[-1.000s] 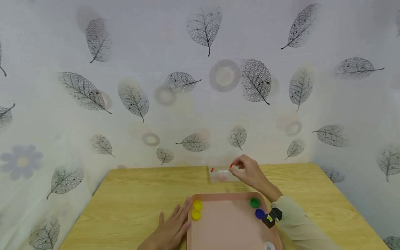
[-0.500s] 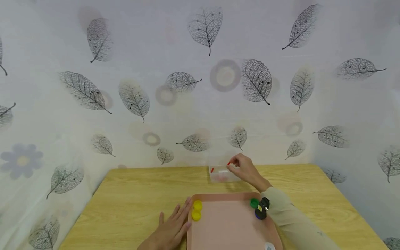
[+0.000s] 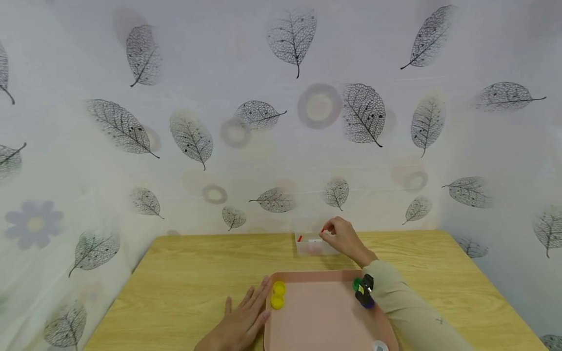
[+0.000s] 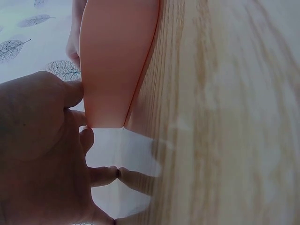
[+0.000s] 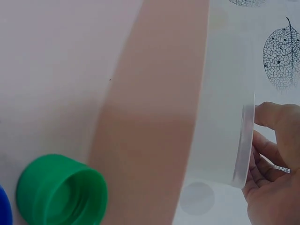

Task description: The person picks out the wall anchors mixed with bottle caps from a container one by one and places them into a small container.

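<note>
My right hand (image 3: 345, 240) pinches a small red stick-like piece (image 3: 323, 229) between thumb and fingertips, just over a translucent plastic box (image 3: 317, 250) at the back of the table. Inside the box lie another red piece (image 3: 300, 238) and something white (image 3: 315, 240). In the right wrist view the box wall (image 5: 222, 108) hides part of that hand (image 5: 286, 173), and the held piece is out of sight. My left hand (image 3: 239, 321) has its fingers extended along the left side of a pink tray (image 3: 322, 312), fingertips right at its rim.
Two yellow caps (image 3: 278, 295) sit in the tray's back left corner. At its right side are a green cap (image 5: 63, 190) and a blue cap (image 3: 368, 303), partly covered by the black wrist camera (image 3: 365, 288). A white round thing (image 3: 379, 346) lies at the front right.
My right hand has shifted slightly left over the box, still pinching the red piece, and its wrist camera now overlaps the green and blue caps. The left hand stays at the tray.
</note>
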Action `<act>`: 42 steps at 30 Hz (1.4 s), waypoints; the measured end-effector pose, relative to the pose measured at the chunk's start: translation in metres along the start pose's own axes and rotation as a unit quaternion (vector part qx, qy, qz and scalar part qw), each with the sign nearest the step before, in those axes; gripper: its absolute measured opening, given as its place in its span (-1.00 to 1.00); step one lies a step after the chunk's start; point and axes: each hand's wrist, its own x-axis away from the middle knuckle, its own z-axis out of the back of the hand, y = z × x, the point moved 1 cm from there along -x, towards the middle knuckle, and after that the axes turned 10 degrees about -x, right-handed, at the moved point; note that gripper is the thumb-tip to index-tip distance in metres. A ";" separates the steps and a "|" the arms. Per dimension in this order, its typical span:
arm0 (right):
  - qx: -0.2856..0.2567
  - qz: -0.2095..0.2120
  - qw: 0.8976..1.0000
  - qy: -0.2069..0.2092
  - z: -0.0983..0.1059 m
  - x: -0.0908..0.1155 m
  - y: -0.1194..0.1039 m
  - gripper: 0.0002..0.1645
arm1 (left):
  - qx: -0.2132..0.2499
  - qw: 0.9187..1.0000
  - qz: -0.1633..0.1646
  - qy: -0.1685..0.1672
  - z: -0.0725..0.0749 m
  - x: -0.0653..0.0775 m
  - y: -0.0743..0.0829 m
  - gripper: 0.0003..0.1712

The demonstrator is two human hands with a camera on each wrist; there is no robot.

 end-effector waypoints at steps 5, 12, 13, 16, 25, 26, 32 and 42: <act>0.004 0.006 1.000 0.006 -0.001 0.000 0.000 -0.81 | -0.003 1.000 -0.005 0.010 0.000 0.001 0.001 -0.33; 0.009 0.001 1.000 0.004 -0.001 0.000 0.000 -0.80 | -0.006 1.000 -0.006 0.018 -0.001 0.001 0.000 -0.33; 0.010 0.003 1.000 0.004 -0.001 0.000 0.001 -0.80 | -0.006 1.000 -0.005 0.016 -0.001 0.001 0.000 -0.33; 0.011 0.007 1.000 0.006 -0.001 -0.001 0.001 -0.80 | -0.007 1.000 -0.002 0.011 0.000 0.001 0.000 -0.33; 0.008 0.002 1.000 0.000 -0.003 -0.001 0.000 -0.76 | -0.008 1.000 0.000 0.009 0.001 0.002 0.000 -0.33; 0.008 -0.001 1.000 -0.001 -0.003 -0.001 0.000 -0.75 | -0.008 1.000 0.000 0.009 0.001 0.002 0.000 -0.33; -0.006 0.005 1.000 0.013 0.005 0.001 -0.006 -0.72 | -0.012 1.000 -0.002 0.016 0.001 0.002 0.001 -0.34; -0.043 0.037 0.998 0.042 0.034 0.020 -0.031 -0.74 | -0.017 0.999 -0.014 0.035 0.004 0.000 -0.003 -0.34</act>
